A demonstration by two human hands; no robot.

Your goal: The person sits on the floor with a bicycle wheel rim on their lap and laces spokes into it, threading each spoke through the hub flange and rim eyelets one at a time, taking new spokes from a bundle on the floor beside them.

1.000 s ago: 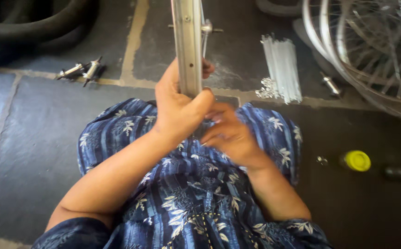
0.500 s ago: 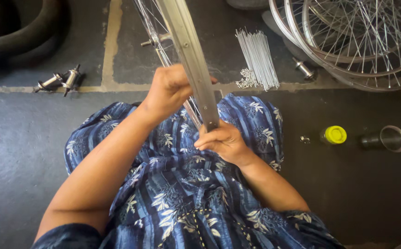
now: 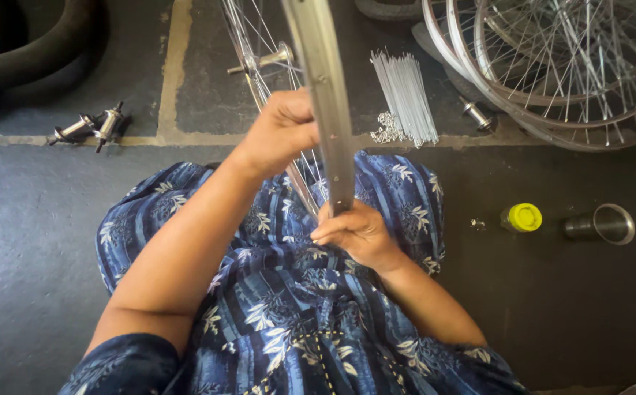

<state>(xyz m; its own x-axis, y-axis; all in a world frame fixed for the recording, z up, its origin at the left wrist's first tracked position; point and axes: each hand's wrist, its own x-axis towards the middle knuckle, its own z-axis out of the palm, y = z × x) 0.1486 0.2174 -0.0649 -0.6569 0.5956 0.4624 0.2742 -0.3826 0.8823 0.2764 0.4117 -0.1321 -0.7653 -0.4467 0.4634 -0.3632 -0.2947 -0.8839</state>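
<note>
Looks like I'm mid-way through lacing a bike wheel here. The rim [image 3: 323, 102] stands upright on my lap, edge toward the camera, with some spokes already running to the hub [image 3: 270, 58] behind it. My left hand [image 3: 283, 130] is curled tight around the rim partway up, holding it steady. My right hand [image 3: 354, 232] sits at the bottom of the rim with fingers pressed together, pinching something small there; probably a spoke end or nipple, but I can't tell for sure.

Loose spokes [image 3: 406, 95] lie in a bundle on the floor ahead, well apart from both hands. Finished wheels [image 3: 574, 66] are stacked off to the right.

My guess: next move needs that small part seated in its hole, rim kept from tipping.
</note>
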